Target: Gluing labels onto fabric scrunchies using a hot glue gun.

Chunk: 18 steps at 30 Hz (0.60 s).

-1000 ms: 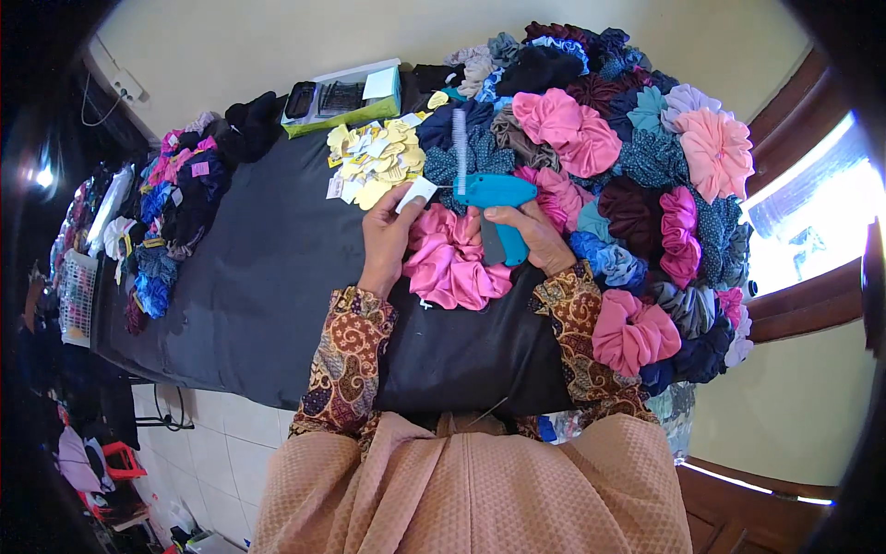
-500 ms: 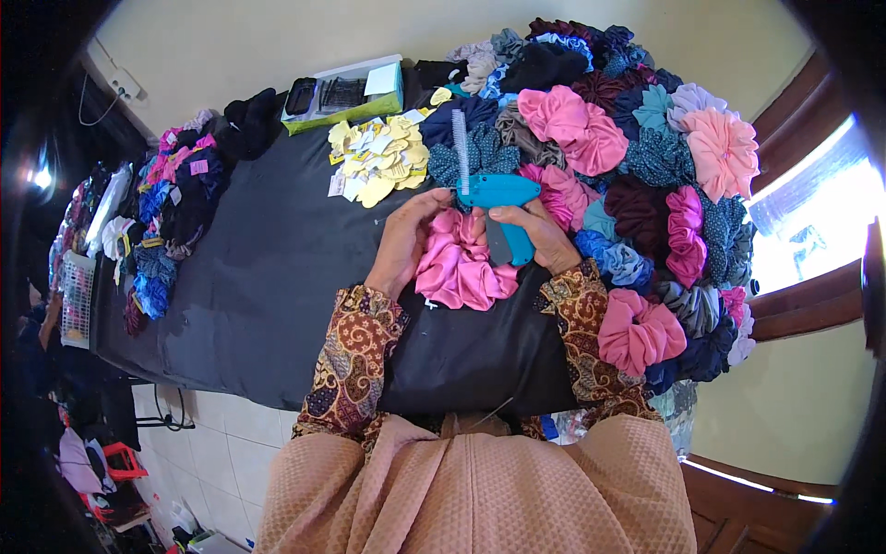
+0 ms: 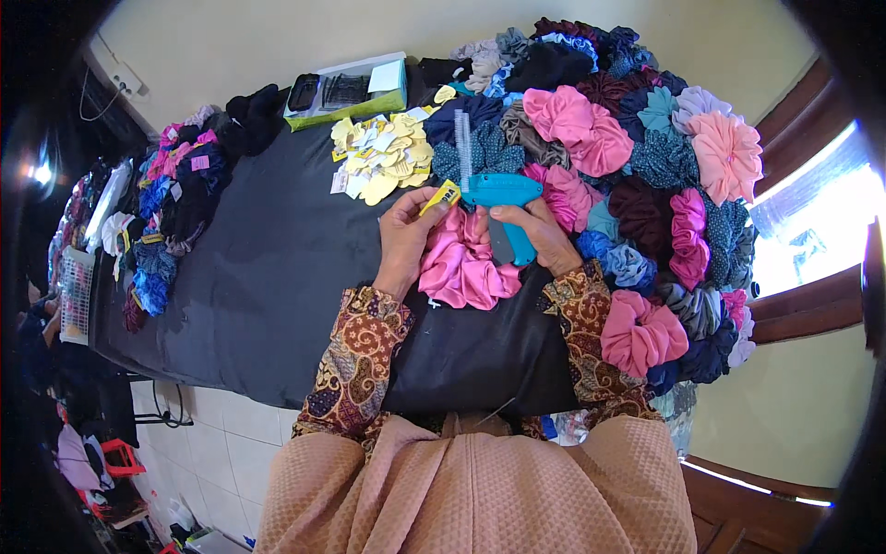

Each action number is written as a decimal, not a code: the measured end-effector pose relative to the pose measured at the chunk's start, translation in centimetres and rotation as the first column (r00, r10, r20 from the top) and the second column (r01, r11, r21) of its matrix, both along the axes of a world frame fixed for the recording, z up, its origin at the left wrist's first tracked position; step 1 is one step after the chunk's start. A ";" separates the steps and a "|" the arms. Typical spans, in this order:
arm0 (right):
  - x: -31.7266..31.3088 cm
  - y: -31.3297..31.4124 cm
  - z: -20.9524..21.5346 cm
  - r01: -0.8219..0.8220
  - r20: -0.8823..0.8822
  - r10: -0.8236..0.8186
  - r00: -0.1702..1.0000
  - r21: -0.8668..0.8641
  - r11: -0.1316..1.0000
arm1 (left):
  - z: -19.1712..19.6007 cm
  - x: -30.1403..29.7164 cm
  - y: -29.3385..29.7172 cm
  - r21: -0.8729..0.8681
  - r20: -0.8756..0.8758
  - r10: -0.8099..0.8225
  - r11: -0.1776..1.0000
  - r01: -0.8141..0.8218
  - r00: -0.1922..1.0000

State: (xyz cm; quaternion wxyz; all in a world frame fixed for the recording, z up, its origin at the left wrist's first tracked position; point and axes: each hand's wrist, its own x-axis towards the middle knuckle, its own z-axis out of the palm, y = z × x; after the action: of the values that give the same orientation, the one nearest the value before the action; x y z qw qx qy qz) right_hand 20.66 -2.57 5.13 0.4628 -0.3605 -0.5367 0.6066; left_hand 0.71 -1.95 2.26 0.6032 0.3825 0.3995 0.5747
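Observation:
My right hand grips a teal tagging gun by its handle, with a strip of clear plastic fasteners standing up from it. Between the fingers of my left hand is a small yellow tag, held close to the gun's needle end. A pink satin scrunchie lies on the black-covered table between my hands, just under the gun. Whether the needle touches the tag, I cannot tell. A pile of yellow and white tags lies beyond my left hand.
Many-coloured scrunchies are heaped along the right and far right. A green-edged box stands at the back. Tagged scrunchies lie at the left of the black table cover. Another person's hand shows at the far left.
The yellow tag in my left hand now shows, its face turned up beside the gun. My left hand has tilted slightly; the gun and scrunchie have barely moved.

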 end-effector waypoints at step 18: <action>0.0 0.0 0.1 -0.021 0.030 0.021 0.999 0.004 1.000 | -0.2 0.8 -0.5 0.240 -0.125 0.039 0.971 -0.008 0.991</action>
State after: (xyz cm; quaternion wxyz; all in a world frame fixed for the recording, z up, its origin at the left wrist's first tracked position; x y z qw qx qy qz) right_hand 20.63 -2.61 5.28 0.4491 -0.3628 -0.5484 0.6049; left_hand 1.48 -2.45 2.04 0.5188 0.4838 0.3699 0.5999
